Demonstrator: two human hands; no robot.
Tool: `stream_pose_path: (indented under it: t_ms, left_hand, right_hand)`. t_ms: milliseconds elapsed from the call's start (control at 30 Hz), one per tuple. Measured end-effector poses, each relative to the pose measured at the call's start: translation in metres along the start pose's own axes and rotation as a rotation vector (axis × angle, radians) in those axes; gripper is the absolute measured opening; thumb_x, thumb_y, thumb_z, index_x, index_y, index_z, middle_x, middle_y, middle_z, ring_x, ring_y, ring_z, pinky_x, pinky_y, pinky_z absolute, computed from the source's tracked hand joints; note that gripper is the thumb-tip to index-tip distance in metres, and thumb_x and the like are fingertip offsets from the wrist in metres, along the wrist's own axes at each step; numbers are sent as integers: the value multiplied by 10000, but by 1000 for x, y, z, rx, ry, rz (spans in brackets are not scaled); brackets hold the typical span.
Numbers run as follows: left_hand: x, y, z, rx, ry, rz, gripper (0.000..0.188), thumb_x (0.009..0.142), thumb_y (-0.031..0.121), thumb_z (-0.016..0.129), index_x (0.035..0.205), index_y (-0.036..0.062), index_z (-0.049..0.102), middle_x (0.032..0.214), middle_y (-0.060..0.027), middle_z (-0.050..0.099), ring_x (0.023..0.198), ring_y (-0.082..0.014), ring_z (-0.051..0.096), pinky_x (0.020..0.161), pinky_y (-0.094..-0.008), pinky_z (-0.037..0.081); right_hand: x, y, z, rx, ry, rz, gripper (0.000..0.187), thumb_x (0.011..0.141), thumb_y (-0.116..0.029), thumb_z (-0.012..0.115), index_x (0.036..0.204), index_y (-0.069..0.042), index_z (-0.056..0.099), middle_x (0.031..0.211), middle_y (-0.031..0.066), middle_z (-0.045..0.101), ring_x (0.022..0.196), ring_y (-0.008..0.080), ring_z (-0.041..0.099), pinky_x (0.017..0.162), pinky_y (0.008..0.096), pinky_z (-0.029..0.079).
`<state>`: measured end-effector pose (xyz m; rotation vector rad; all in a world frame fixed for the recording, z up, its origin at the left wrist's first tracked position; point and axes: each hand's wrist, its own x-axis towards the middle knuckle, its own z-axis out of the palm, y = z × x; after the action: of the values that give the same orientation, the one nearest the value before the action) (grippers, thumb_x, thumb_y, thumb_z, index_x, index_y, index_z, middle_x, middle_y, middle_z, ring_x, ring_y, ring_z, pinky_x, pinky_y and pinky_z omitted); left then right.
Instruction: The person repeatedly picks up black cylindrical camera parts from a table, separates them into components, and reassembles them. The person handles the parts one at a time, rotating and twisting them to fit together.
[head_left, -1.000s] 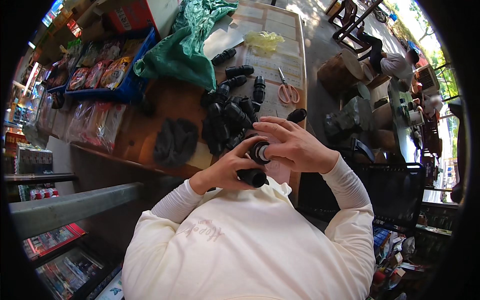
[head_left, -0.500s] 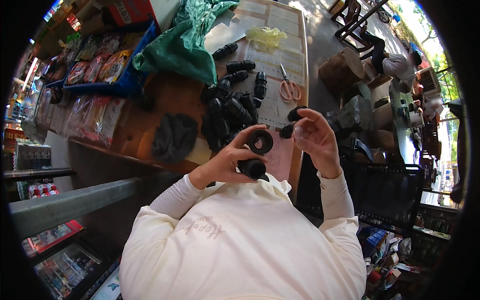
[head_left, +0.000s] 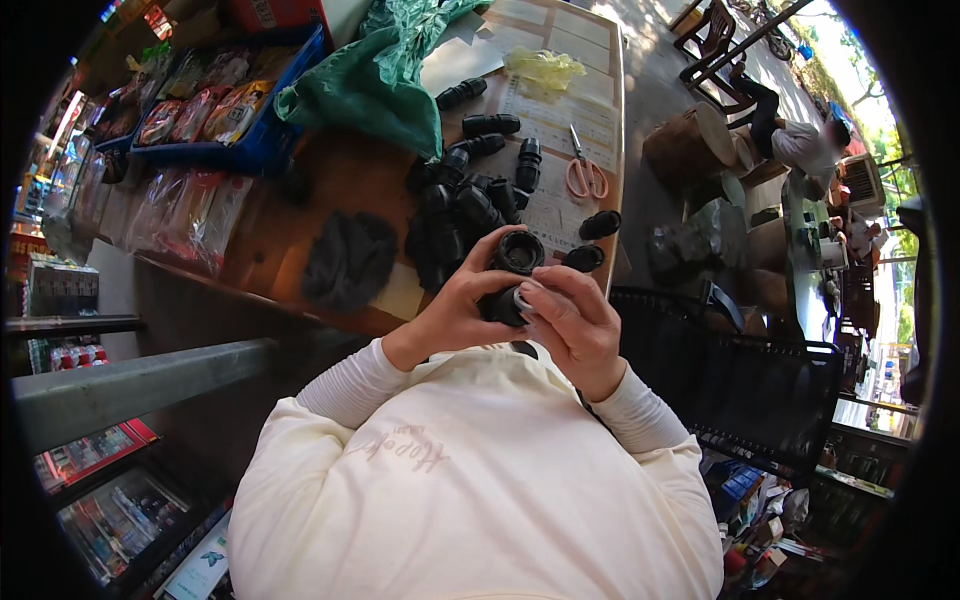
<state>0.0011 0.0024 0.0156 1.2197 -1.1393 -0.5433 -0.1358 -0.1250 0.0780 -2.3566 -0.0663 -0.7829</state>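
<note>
In front of my chest, my left hand (head_left: 455,308) is closed around a black plastic pipe fitting (head_left: 519,253) with two round ends. The upper end faces up and shows its ridged hollow inside. My right hand (head_left: 577,327) reaches in from the right, its fingers pinched at the lower end. A small pale grey round part (head_left: 522,298) shows at those fingertips, mostly covered by them. Beyond my hands lies a heap of black pipe fittings (head_left: 475,207) on the table. Two more black fittings (head_left: 600,224) lie near the table's right edge.
Pink-handled scissors (head_left: 586,180), crumpled yellowish plastic (head_left: 543,68) and a green plastic bag (head_left: 370,100) lie on the table (head_left: 250,260). Left of centre is a dark cloth-like bundle (head_left: 350,260). A blue crate (head_left: 230,155) holds packets. A black chair (head_left: 750,390) stands right; a person sits farther off.
My right hand has moved left and down to the lower end of the fitting, where its fingers now touch. My left hand keeps its hold, with the fitting slightly turned and raised.
</note>
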Motion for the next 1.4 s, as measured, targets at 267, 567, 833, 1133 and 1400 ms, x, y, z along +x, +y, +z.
stream_pose_path:
  t_ms: [267,567,833,1133,1400]
  left_hand:
    - [-4,-3,3,40,-5,20,495,621,115,870,1076,27,696,1475,-224,312,1315,-364,425,1051,-418,375]
    - [-3,0,3,112,-29,27,504,611,124,881,1077,55,704,1482,-226,296,1319,-381,421,1058,-427,370]
    - [-4,0,2,139,-12,33,514,598,128,883,1077,63,708,1486,-219,296,1309,-378,432,1056,-433,371]
    - [-3,4,4,156,-61,44,514,591,122,881,1070,55,709,1480,-224,305,1309,-383,430,1052,-428,374]
    - [-3,4,5,147,-51,24,500,594,125,873,1057,38,704,1477,-230,305,1307,-381,432,1043,-430,382]
  right_hand:
    - [-4,6,-9,-98,-147,-134,386,738,-42,761,1114,-55,675,1146,134,601,1003,314,625,825,364,535]
    - [-8,7,-15,111,-105,95,219,732,7,739,939,-60,709,1045,108,640,943,297,629,777,357,528]
    - [-2,7,-16,-58,-136,-22,208,729,-15,750,924,-42,684,978,97,648,886,281,631,733,350,524]
    - [-9,18,-13,325,-80,421,145,790,115,672,897,18,662,918,71,642,798,116,621,673,229,498]
    - [3,12,-6,142,-69,241,167,719,25,747,860,-34,679,811,78,610,754,238,606,627,312,495]
